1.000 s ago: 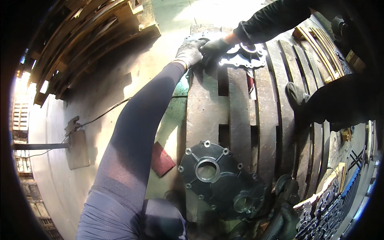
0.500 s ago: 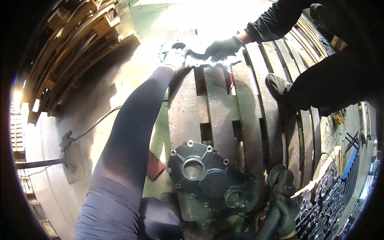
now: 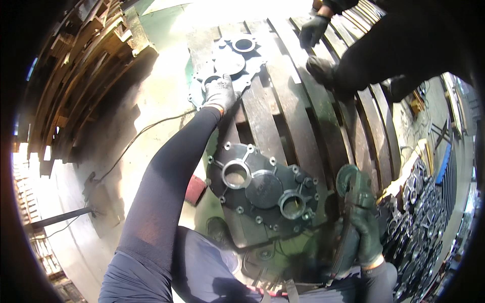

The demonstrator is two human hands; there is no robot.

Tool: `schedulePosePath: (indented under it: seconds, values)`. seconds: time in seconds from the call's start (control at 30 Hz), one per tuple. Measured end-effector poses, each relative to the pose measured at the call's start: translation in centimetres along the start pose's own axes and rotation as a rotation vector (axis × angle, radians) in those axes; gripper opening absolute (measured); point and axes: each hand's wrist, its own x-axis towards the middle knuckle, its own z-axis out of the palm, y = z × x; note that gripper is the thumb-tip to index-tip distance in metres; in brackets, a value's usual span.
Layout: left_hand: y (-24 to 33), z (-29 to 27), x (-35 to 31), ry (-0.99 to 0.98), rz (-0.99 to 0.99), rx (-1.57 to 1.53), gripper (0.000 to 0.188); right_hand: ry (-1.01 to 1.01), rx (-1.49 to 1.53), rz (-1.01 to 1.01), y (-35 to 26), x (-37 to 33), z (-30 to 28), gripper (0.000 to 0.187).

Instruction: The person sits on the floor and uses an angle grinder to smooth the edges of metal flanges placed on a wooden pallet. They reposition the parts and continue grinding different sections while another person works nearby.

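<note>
My left hand (image 3: 221,93), in a grey glove, reaches forward and is closed on the near end of a bright metal gearbox cover (image 3: 230,64). Its fingers hook at a round bore there. That cover lies on a wooden pallet. My right hand (image 3: 368,235), in a dark glove, is wrapped around the body of an angle grinder (image 3: 357,194), whose disc points forward. Between my arms, a second, darker gearbox cover (image 3: 263,189) with two round bores and bolt holes along its rim lies near me on the pallet.
Slatted pallet boards (image 3: 323,136) have gaps between them. Another person's gloved hand (image 3: 314,31) hangs at the far right, near their shoe (image 3: 321,70). Many metal parts (image 3: 419,217) are heaped at right. Stacked pallets (image 3: 91,65) stand left. A red block (image 3: 195,190) and a cable (image 3: 136,134) lie on the floor.
The far cover has turned from lying crosswise to slanting away from me, with my left hand on it. The other person's hand has come off it. The near cover sits higher in view.
</note>
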Motion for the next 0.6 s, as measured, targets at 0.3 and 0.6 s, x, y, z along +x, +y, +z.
schedulePosePath:
  seconds: [0.3, 0.6]
  values:
    - [6.3, 0.1, -12.0, 0.085, 0.759, -0.299, 0.059, -0.106, 0.138, -0.001, 0.5, -1.0, -2.1, 0.039]
    - [14.5, 0.7, -22.9, -0.27, 0.682, -0.296, 0.081, -0.17, 0.162, -0.08, 0.3, -3.2, -4.9, 0.041]
